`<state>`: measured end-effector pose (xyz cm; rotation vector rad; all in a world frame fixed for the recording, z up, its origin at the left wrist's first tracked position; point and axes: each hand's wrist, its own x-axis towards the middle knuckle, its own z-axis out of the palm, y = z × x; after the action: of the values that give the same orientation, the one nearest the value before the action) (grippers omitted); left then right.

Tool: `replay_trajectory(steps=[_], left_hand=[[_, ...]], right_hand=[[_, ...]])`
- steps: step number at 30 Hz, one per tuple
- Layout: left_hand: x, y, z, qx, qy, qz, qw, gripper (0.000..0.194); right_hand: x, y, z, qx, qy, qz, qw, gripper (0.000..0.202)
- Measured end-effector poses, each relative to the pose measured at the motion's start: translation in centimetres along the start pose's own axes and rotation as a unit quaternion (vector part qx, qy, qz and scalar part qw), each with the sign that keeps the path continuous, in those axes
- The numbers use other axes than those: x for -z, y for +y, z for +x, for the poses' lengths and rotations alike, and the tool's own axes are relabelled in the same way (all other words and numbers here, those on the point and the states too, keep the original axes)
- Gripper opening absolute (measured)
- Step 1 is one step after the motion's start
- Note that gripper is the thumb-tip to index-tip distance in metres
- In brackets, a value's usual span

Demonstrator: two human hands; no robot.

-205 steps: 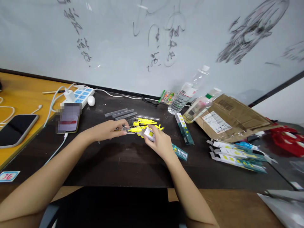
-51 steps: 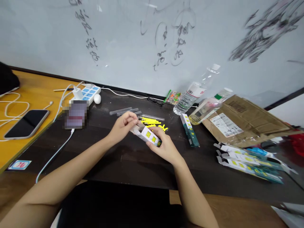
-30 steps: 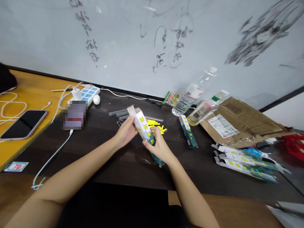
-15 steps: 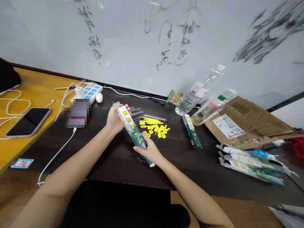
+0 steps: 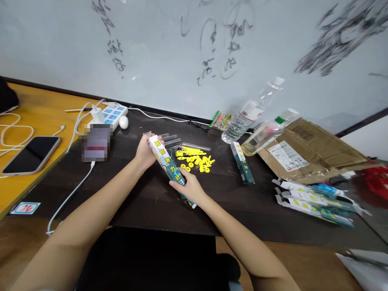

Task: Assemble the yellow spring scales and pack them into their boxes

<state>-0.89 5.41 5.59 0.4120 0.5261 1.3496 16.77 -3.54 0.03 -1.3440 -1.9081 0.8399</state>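
Note:
A long, narrow cardboard box (image 5: 166,161), white and teal with yellow lettering, lies slanted across both my hands above the dark desk. Around its upper end my left hand (image 5: 145,152) is closed, beside a raised end flap. My right hand (image 5: 190,188) grips the lower part, thumb across the front face. Just beyond the box are yellow plastic rods (image 5: 190,151) and small yellow plastic pieces (image 5: 201,162), with clear tubes (image 5: 171,140) behind my left fingers. What the box contains is hidden.
A similar box (image 5: 242,163) lies to the right, near two plastic bottles (image 5: 242,121) and a brown package (image 5: 315,149). Several boxes with raised flaps (image 5: 315,204) are stacked farther right. Phones (image 5: 32,155), a charging cable (image 5: 71,194) and a power strip (image 5: 115,115) are at left.
The camera view has shifted slightly, so the whole scene sits a little more to the left and higher. Both hands keep their hold on the box, which stays at nearly the same slant.

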Motion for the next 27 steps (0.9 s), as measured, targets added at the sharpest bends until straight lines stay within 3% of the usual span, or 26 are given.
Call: replay_trajectory(steps=[8,14,27], left_hand=[[-0.06,0.19,-0.38,-0.012,-0.006,0.037,0.999,0.048],[0.17,-0.25,0.01,-0.026,-0.002,0.074,0.997,0.029],[0.73,-0.39,0.25,-0.151,0.031,0.18,0.972,0.024]], right_hand=[[0.35,-0.56,-0.05,0.029,0.013,-0.016,0.999,0.041],[0.41,-0.6,-0.01,0.023,0.003,-0.031,0.999,0.043],[0.35,-0.54,-0.16,0.033,0.004,-0.029,0.999,0.046]])
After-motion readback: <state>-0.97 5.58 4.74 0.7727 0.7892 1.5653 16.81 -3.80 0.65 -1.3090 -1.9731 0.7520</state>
